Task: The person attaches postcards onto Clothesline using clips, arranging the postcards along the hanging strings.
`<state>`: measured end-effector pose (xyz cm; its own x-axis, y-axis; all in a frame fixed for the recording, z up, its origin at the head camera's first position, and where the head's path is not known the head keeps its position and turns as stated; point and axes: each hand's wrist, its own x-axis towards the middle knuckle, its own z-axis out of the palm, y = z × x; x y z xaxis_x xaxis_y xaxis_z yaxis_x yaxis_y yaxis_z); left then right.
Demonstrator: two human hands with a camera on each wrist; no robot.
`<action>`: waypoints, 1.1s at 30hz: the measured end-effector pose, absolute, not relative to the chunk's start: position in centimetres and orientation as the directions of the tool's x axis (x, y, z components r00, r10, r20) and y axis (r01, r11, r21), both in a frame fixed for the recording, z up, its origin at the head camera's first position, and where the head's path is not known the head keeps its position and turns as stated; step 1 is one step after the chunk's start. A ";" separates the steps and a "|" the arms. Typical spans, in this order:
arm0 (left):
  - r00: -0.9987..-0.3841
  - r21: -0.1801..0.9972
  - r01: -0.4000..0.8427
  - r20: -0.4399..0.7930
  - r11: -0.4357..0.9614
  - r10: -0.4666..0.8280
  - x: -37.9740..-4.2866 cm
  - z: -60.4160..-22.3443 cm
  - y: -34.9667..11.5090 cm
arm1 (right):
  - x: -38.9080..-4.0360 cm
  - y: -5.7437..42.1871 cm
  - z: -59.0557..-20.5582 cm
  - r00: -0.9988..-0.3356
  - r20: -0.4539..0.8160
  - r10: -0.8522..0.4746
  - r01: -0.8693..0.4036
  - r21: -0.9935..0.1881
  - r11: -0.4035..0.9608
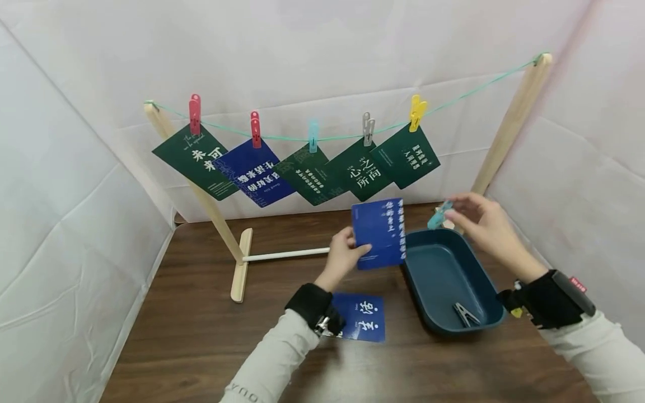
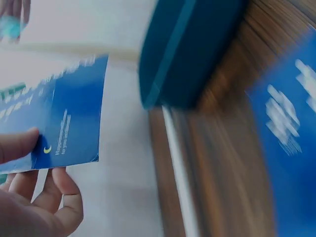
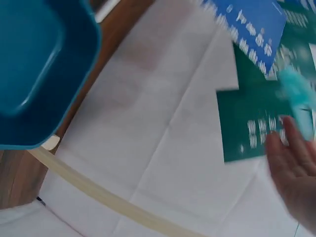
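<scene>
My left hand (image 1: 346,253) pinches a blue card (image 1: 379,232) with white writing by its edge, thumb on the printed face. In the left wrist view the same card (image 2: 74,118) shows a small yellow moon. My right hand (image 1: 478,221) holds a light blue clothespin (image 1: 440,215) between thumb and fingers, above the far end of a dark teal tub (image 1: 420,296). Inside the tub lies a grey clothespin (image 1: 466,314). Another blue card (image 1: 370,319) lies on the table, partly hidden by my left wrist.
A green string (image 1: 484,87) runs between two wooden posts (image 1: 514,126). From it hang several green and blue cards (image 1: 202,162), clipped by red, light blue, grey and yellow clothespins (image 1: 417,113). A white rod (image 1: 287,254) lies low behind my left hand. White cloth (image 1: 322,50) stands behind.
</scene>
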<state>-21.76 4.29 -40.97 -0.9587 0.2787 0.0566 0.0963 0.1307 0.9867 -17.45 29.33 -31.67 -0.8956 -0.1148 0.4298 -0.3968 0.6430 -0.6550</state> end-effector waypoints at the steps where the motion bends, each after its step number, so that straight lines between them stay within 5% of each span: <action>1: -0.958 0.989 0.103 0.070 0.106 0.279 -21.8 -40.3 5.3 | -17.7 29.6 -31.1 -0.889 0.449 -0.093 -0.410 -0.687 0.600; 5: -0.955 0.994 0.100 0.085 0.040 0.285 -21.9 -38.4 9.0 | -18.5 30.3 -28.9 -0.857 0.514 -0.044 -0.465 -0.732 0.498; 15: -0.954 0.992 0.126 0.116 0.016 0.276 -22.4 -35.8 14.3 | -20.8 31.8 -24.8 -0.837 0.547 0.017 -0.446 -0.700 0.558; 23: -0.959 0.992 0.127 0.126 -0.011 0.256 -22.5 -34.6 16.6 | -22.8 31.9 -20.2 -0.759 0.650 -0.044 -0.494 -0.529 0.690; 33: -0.972 0.989 0.142 0.145 -0.027 0.184 -24.5 -32.3 18.0 | -25.6 30.9 -16.1 -0.780 0.616 -0.111 -0.414 -0.373 0.831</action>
<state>-24.49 18.01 -32.31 -0.9722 0.1841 0.1449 0.1424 -0.0266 0.9895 -25.61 30.95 -16.13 -0.7795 -0.1115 0.6163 -0.4136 0.8306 -0.3729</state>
